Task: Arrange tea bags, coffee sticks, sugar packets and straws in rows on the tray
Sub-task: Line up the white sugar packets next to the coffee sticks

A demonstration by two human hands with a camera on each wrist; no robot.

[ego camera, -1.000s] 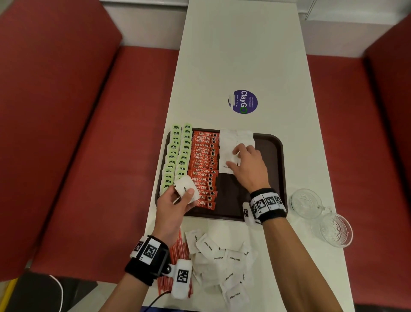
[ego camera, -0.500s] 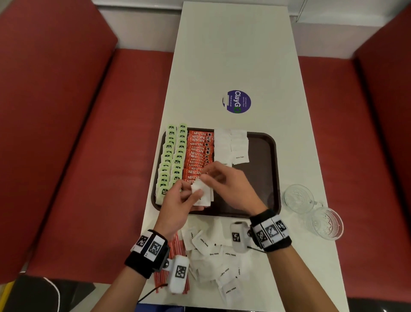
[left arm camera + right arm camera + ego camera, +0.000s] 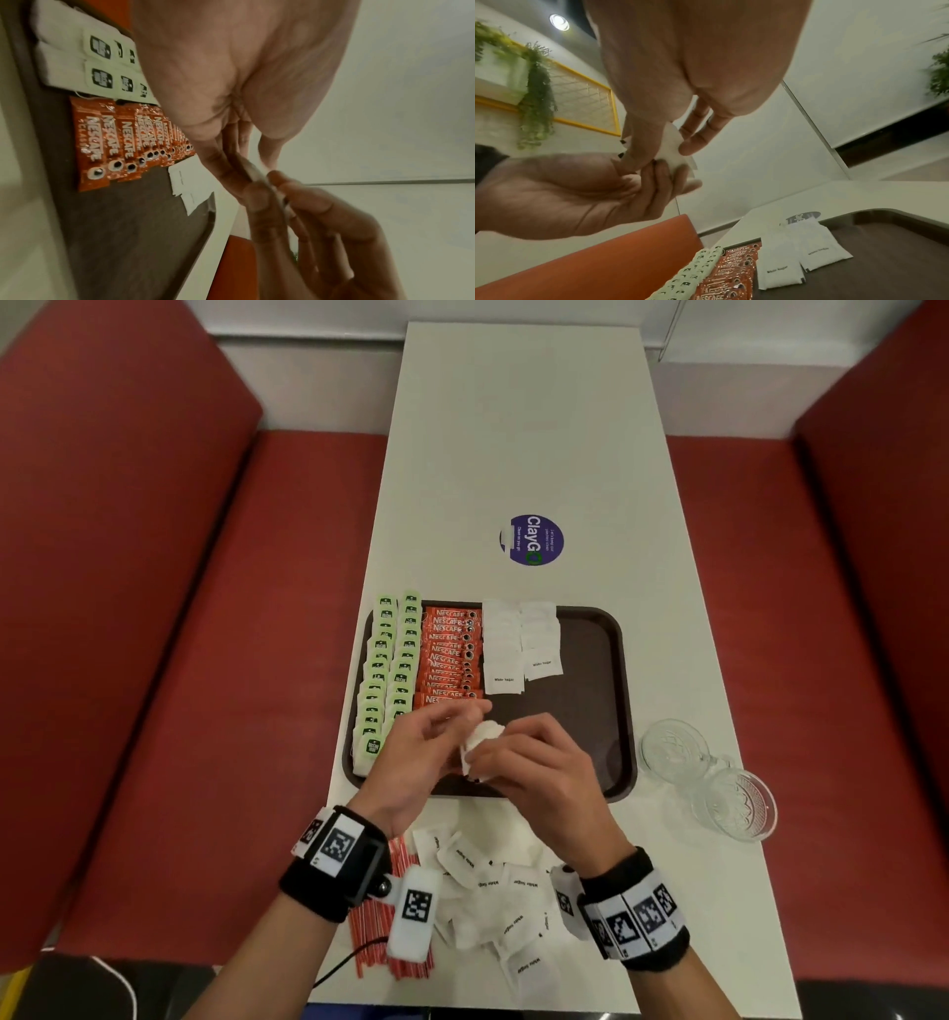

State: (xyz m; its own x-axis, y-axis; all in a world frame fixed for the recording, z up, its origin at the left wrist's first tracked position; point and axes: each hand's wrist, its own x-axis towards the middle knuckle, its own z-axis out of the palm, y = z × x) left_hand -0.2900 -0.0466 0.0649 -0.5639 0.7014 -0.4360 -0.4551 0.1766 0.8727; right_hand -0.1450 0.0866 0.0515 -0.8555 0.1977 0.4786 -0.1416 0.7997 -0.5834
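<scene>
Head view: over the near part of the brown tray [image 3: 611, 670] the left hand [image 3: 411, 762] and right hand [image 3: 539, 762] meet, both pinching a small stack of sugar packets [image 3: 480, 744]; tea bags [image 3: 385, 670], coffee sticks [image 3: 452, 654] and laid sugar packets [image 3: 518, 644] sit in rows; loose packets [image 3: 493, 901] and straws [image 3: 380, 932] lie on the table [image 3: 513, 428].

Left wrist view: fingertips [image 3: 259, 192] clamp the packets' edge.

Right wrist view: thumb and fingers [image 3: 693, 144] grip the white stack [image 3: 672, 152].

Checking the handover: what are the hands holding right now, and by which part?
Both hands pinch white sugar packets above the tray: the left hand and right hand grip opposite edges. How many packets cannot be told.
</scene>
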